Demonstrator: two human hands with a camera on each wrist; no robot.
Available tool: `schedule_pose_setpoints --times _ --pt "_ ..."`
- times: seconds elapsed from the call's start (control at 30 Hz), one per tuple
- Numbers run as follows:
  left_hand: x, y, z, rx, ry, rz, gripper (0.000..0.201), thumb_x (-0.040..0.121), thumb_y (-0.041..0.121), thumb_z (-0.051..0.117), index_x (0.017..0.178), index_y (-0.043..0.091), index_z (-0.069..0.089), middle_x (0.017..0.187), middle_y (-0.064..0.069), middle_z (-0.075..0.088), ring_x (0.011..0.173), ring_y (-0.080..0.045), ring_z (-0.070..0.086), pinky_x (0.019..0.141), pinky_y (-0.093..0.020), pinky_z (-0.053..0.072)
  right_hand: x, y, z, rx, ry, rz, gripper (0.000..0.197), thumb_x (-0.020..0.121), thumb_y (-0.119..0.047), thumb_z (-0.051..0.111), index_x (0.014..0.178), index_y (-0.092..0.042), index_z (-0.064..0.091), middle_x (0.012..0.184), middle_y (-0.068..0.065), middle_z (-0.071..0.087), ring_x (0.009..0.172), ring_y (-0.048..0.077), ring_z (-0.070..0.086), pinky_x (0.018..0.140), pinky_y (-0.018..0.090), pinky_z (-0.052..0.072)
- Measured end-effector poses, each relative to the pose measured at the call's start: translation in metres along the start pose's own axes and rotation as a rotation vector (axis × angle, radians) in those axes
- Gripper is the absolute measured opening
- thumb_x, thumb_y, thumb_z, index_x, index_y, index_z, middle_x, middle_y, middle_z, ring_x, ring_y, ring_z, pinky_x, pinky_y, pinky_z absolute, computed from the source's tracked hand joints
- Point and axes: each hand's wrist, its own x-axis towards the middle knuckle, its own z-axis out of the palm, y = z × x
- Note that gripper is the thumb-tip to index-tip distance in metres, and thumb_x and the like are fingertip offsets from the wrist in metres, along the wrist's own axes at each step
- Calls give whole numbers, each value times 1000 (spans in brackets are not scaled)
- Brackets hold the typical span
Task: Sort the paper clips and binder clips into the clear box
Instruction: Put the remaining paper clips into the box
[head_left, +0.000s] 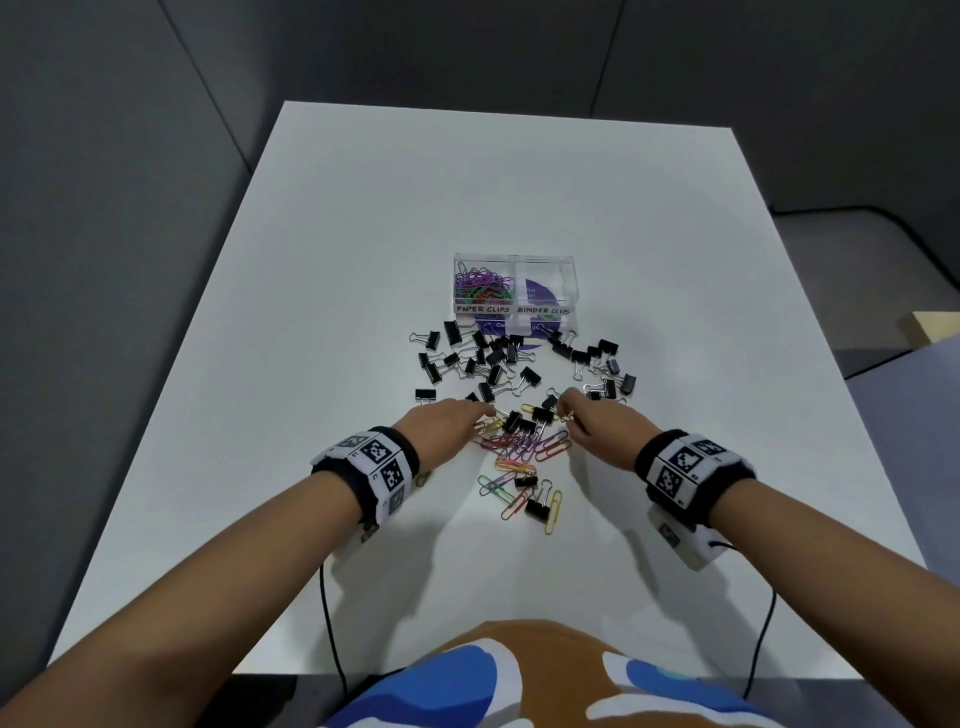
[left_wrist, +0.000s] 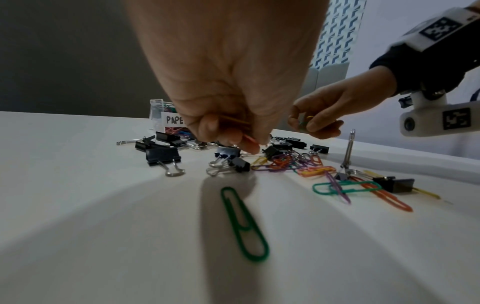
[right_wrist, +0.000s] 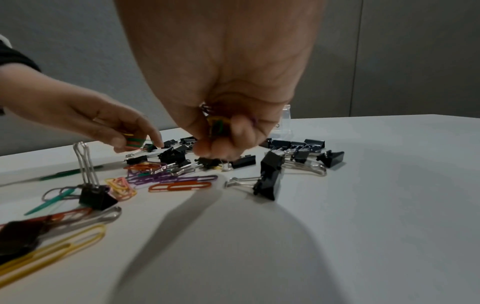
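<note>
A clear two-part box stands mid-table; its left part, labelled PAPER CLIPS, holds coloured paper clips, and its right part, labelled BINDER CLIPS, looks bare. Black binder clips lie scattered in front of it. Coloured paper clips lie nearer me, mixed with a few binder clips. My left hand hovers over the pile's left edge, its curled fingers holding a bunch of paper clips. My right hand is at the pile's right edge and grips a bunch of coloured paper clips.
The white table has wide bare room to the left, right and behind the box. A lone green paper clip lies under my left wrist. Cables run from both wristbands off the near edge.
</note>
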Motion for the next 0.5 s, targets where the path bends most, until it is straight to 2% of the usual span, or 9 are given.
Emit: schedule_pose_setpoints --times 0.07,0.1,0.17,0.2,0.3,0.4,0.5 --pt "1 -3 0 3 -10 10 39 98 11 40 137 16 42 136 -7 51 119 -25 53 97 -34 43 0 0 1 7 -11 -11 28 99 -16 32 127 -14 38 62 -10 38 71 21 47 67 30 36" --pt "1 -4 0 -24 -16 -10 39 97 9 40 134 16 43 133 -6 52 115 -25 55 94 -34 44 0 -1 2 17 -27 -9 30 98 -12 32 127 -15 39 64 -10 39 72 21 47 67 30 36" --pt "0 -6 -2 -104 -22 -69 32 96 9 39 127 16 45 115 -6 57 97 -24 57 81 -32 45 1 -2 3 36 -56 -8 31 94 -2 33 120 -13 46 74 -7 44 77 20 48 69 29 37" --pt "-2 -7 -3 -118 -24 -90 27 96 10 38 121 14 45 103 -5 56 87 -23 54 74 -31 42 2 -1 5 35 -67 -17 31 92 2 34 114 -12 50 82 -4 47 81 21 50 71 28 38" --pt "-10 -12 -5 -83 -31 -101 18 96 12 34 110 9 44 90 -5 53 76 -21 45 69 -29 34 3 -3 10 3 -84 -41 28 90 4 35 107 -11 52 100 3 51 86 22 52 73 29 41" --pt "-21 -18 -4 5 -31 -100 10 96 23 35 98 14 40 84 -1 50 73 -21 44 68 -27 33 3 -5 13 -44 -91 -77 23 97 -8 36 116 -12 48 115 9 54 92 25 55 77 31 42" --pt "-28 -27 0 114 -62 -129 28 100 37 28 94 13 42 80 -2 52 72 -21 45 68 -27 35 2 -7 13 -67 -83 -88 29 97 -31 43 120 -13 46 120 8 53 100 24 58 79 29 45"
